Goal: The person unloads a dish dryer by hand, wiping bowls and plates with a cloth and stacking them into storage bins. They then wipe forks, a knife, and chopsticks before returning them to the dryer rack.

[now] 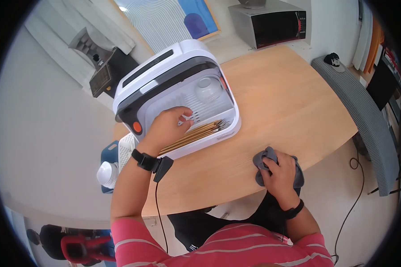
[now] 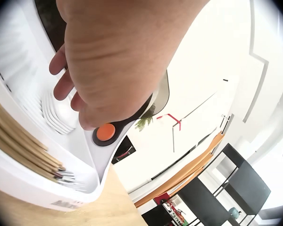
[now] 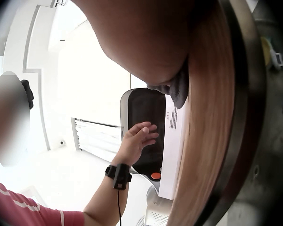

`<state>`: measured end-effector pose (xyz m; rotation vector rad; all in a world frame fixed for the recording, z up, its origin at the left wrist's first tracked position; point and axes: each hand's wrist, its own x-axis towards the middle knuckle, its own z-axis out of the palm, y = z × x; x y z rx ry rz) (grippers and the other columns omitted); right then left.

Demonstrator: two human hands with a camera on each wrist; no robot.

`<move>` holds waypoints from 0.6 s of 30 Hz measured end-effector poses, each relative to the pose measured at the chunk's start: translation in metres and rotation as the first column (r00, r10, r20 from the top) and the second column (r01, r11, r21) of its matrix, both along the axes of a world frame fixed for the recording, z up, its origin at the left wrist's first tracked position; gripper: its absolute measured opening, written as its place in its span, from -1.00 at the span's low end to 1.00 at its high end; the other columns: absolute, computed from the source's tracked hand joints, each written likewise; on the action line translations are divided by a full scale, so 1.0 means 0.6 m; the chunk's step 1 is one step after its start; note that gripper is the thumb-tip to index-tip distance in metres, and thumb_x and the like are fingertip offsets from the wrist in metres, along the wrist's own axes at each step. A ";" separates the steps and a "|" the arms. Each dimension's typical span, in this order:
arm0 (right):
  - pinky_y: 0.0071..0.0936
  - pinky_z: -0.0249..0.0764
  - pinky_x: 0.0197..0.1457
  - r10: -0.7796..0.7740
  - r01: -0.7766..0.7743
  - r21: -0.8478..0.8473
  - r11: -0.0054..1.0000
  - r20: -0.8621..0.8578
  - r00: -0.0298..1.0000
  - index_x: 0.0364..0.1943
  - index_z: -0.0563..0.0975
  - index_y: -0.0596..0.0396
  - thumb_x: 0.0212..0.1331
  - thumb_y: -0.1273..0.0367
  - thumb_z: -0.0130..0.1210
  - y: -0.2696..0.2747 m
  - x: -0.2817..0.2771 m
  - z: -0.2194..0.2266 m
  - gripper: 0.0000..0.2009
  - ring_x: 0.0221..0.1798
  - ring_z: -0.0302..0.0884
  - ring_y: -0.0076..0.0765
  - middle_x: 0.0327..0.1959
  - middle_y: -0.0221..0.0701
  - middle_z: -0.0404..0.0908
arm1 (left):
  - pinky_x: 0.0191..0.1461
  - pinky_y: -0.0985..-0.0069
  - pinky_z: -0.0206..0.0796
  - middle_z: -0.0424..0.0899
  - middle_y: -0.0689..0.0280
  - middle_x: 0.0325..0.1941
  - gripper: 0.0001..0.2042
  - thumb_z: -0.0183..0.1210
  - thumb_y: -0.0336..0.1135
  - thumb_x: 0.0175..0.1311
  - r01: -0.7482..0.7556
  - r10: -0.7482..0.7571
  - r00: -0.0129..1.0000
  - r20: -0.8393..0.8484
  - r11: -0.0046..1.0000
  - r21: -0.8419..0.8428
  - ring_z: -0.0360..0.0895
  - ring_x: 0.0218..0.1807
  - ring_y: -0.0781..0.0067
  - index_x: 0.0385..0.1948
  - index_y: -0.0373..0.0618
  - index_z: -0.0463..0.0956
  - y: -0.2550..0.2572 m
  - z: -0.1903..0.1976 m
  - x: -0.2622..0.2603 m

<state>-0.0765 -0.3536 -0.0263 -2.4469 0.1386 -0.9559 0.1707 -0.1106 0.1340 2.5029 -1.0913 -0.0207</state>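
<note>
A white dish storage box (image 1: 200,146) stands on the wooden table with its dark see-through lid (image 1: 167,80) raised. My left hand (image 1: 167,127) hovers inside the opening, fingers loosely bent and nothing between them. Below it, wooden chopsticks (image 1: 196,133) and metal cutlery (image 2: 70,179) lie in the front compartment. Stacked white bowls (image 1: 208,89) sit at the back right of the ribbed rack; the left wrist view shows the stack (image 2: 56,113) beyond my fingertips. Near the table's front edge, my right hand (image 1: 281,175) grips a bunched grey cloth (image 1: 259,161) against the tabletop.
Left of the box are a blue basket (image 1: 108,155), a white perforated basket (image 1: 125,149) and stacked white bowls (image 1: 106,173). A microwave (image 1: 276,26) stands behind the table. A covered bench (image 1: 365,107) with a cap runs along the right. A cable hangs from my left wrist.
</note>
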 end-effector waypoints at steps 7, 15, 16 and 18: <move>-0.09 0.41 0.10 -0.026 0.026 -0.047 0.999 0.010 1.000 -0.19 0.71 -0.03 -0.23 0.45 0.45 0.015 0.002 0.010 -0.63 0.04 0.56 0.06 0.01 -0.22 0.62 | 0.04 0.34 0.53 0.76 0.05 -0.03 -0.46 0.36 -0.15 0.28 -0.321 0.325 0.939 -0.116 0.946 0.052 0.74 -0.05 0.16 0.20 -0.29 0.50 0.031 -0.014 0.030; -0.09 0.42 0.11 -0.016 0.016 -0.002 1.000 0.033 0.999 -0.16 0.71 0.00 -0.24 0.44 0.45 0.011 -0.002 0.012 -0.61 0.03 0.57 0.01 0.02 -0.25 0.63 | 0.21 0.41 0.49 0.68 -0.11 0.13 -0.11 0.49 0.14 0.01 -0.403 0.406 0.914 -0.013 0.909 0.108 0.69 0.13 0.11 0.26 -0.37 0.40 -0.110 -0.113 0.142; -0.09 0.42 0.11 0.000 0.000 -0.001 1.000 0.032 0.999 -0.17 0.71 -0.01 -0.24 0.44 0.45 0.009 -0.002 0.013 -0.61 0.04 0.57 -0.01 0.03 -0.26 0.63 | 0.21 0.41 0.49 0.68 -0.11 0.13 -0.11 0.49 0.14 0.01 -0.394 0.398 0.917 -0.016 0.912 0.111 0.69 0.13 0.11 0.26 -0.37 0.40 -0.118 -0.119 0.152; -0.10 0.42 0.11 0.003 -0.003 -0.002 1.000 0.030 1.000 -0.16 0.71 -0.02 -0.23 0.43 0.45 0.005 -0.001 0.013 -0.61 0.04 0.58 -0.04 0.03 -0.27 0.63 | 0.12 0.45 0.53 0.75 -0.06 0.00 -0.13 0.51 0.07 0.00 -0.407 0.408 0.913 0.010 0.907 0.106 0.74 0.01 0.18 0.26 -0.41 0.39 -0.125 -0.125 0.173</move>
